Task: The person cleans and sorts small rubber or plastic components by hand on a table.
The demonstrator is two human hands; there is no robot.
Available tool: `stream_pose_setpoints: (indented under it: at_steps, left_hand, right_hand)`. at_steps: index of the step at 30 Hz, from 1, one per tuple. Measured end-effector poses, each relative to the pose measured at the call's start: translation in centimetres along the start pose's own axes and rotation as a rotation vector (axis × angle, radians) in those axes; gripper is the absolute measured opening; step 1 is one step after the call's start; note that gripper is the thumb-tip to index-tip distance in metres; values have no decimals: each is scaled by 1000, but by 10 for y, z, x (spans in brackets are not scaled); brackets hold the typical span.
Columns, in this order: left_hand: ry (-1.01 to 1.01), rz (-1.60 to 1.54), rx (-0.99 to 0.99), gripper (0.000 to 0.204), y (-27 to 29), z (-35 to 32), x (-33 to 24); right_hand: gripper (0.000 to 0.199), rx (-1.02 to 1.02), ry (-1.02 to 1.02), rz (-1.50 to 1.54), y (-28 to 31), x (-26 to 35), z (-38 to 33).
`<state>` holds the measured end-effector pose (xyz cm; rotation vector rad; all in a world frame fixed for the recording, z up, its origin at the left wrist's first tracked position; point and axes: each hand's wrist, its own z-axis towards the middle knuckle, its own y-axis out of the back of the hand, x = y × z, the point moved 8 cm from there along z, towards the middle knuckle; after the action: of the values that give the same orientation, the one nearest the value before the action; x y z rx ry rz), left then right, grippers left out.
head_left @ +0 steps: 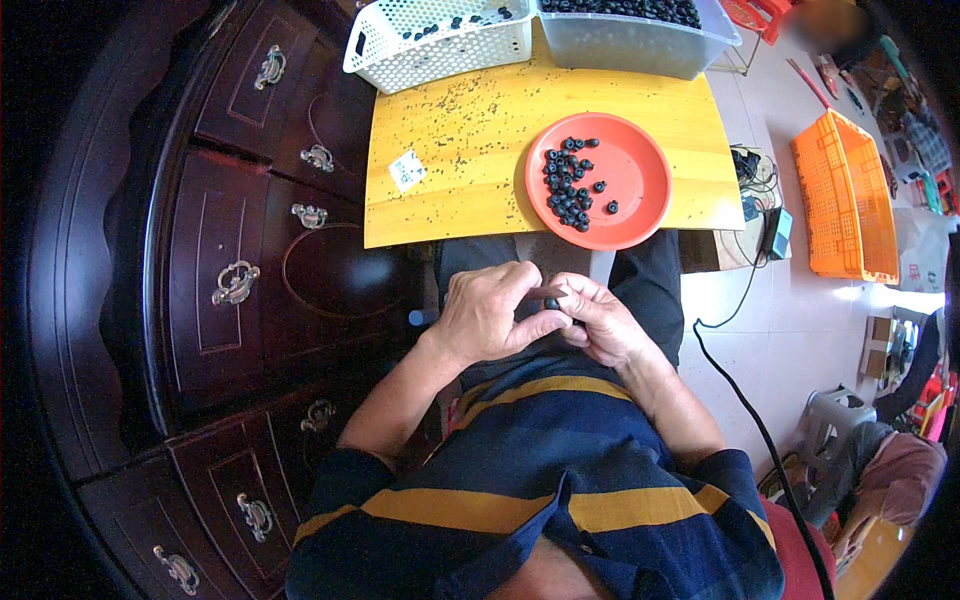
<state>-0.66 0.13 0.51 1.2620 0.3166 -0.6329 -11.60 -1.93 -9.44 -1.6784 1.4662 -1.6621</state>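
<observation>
My left hand (487, 312) and my right hand (598, 322) meet over my lap, just below the front edge of a small yellow wooden table (450, 150). Together they pinch a small dark ring-shaped part (553, 303) between thumbs and fingers, and a thin brown stick-like piece pokes out between them. On the table a round red plate (640, 205) carries a pile of several small black ring-shaped parts (570, 185). Tiny black specks are scattered across the table top.
A white perforated basket (440, 45) and a grey bin (630, 40) with black parts stand at the table's far edge. A dark wooden cabinet (220, 260) fills the left. An orange crate (845, 200), a black cable (745, 390) and a grey stool (830, 420) are on the floor at right.
</observation>
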Motion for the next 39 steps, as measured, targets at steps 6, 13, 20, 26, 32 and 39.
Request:
stream_pose_setpoints:
  at_steps: [6, 13, 20, 26, 32, 39]
  left_hand:
    - [-34, 30, -2, 50, -3, 0, 2]
    - [-16, -30, -24, 48, -1, 3, 2]
    - [-16, 2, 2, 45, -6, 3, 6]
    - [4, -22, 81, 43, -17, 1, 9]
    - [16, -23, 65, 41, -17, 4, 11]
    - [10, 7, 35, 41, -5, 13, 3]
  right_hand:
    - [18, -38, -35, 22, 3, -1, 0]
    - [20, -7, -44, 43, 0, -2, 3]
    - [21, -25, -33, 79, 5, -3, 4]
    - [20, -81, -32, 56, 13, -3, 3]
    - [18, -95, -41, 160, 12, -8, 5]
    - [13, -86, -56, 271, 10, -8, 3]
